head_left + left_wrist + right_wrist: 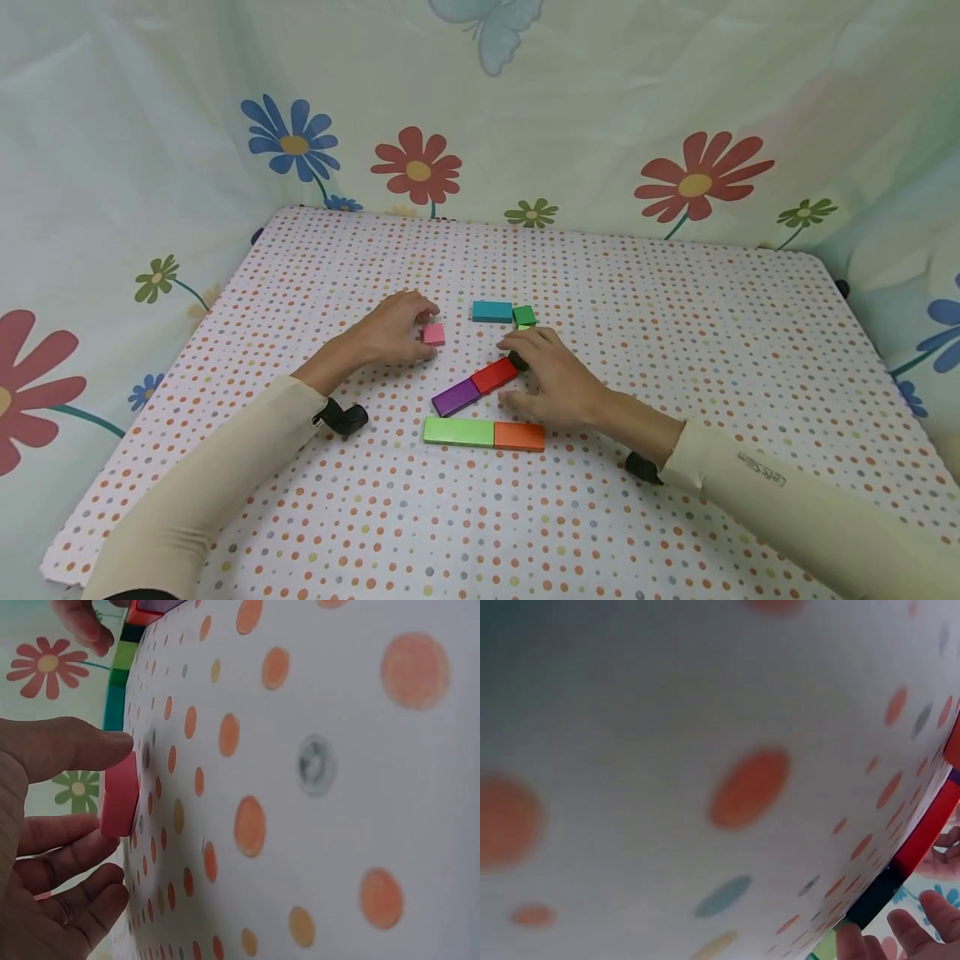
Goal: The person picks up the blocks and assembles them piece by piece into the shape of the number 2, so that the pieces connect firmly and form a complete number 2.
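Observation:
A small pink block lies between the thumb and fingers of my left hand. In the left wrist view the thumb is at one end of this block, and the fingers spread loosely beyond the other. My right hand hovers with thumb and fingers apart beside a black block, its fingertips partly covering a light green block. The black block adjoins a red block, which continues into a purple block in a slanted row.
Behind the right fingertips are a teal block and a green block. A long light green block and an orange block form a row nearer me. The dotted tabletop meets a flowered curtain behind.

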Demonstrator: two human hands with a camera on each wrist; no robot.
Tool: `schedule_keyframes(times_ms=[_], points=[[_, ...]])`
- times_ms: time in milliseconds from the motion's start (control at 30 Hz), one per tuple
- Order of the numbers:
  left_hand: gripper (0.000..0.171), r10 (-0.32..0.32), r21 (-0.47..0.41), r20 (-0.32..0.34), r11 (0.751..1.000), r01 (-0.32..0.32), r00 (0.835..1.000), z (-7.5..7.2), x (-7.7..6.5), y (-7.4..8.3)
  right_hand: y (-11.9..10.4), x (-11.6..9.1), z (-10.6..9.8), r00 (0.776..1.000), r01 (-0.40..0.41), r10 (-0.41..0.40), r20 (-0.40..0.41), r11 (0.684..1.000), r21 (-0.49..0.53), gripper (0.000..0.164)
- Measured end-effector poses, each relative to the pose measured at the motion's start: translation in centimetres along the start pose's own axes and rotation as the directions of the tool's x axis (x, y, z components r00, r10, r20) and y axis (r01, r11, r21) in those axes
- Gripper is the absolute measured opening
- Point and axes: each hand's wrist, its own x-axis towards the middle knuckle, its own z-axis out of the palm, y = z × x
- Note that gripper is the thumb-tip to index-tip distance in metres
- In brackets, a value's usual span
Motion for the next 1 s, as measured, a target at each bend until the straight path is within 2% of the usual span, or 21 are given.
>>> schedule_keyframes(times_ms=[267, 567, 733, 1000], points=[[0.045, 0.003, -0.018, 0.023, 1.000, -0.003, 1.000, 0.1, 0.5, -0.2, -0.1, -1.6, 0.2, 0.998, 0.045, -0.041, 0.057, 0.997, -0.070, 0.074], [0.028, 0.010, -0.014, 0.020, 1.000, -0.010, 1.000, 0.2, 1.2, -0.3, 0.0, -2.6, 0.1, 0.989, 0.085, -0.066, 0.131, 0.986, -0.146, 0.077], [0.021, 0.017, -0.010, 0.016, 1.000, -0.017, 1.000, 0.2, 1.7, -0.4, 0.2, -2.8, 0.1, 0.986, 0.094, -0.069, 0.153, 0.982, -0.161, 0.079], [0.017, -0.009, -0.026, -0.001, 1.000, 0.009, 1.000, 0.2, 2.6, -0.1, 0.3, -2.8, 0.1, 0.983, 0.124, -0.100, 0.157, 0.980, -0.156, 0.079]])
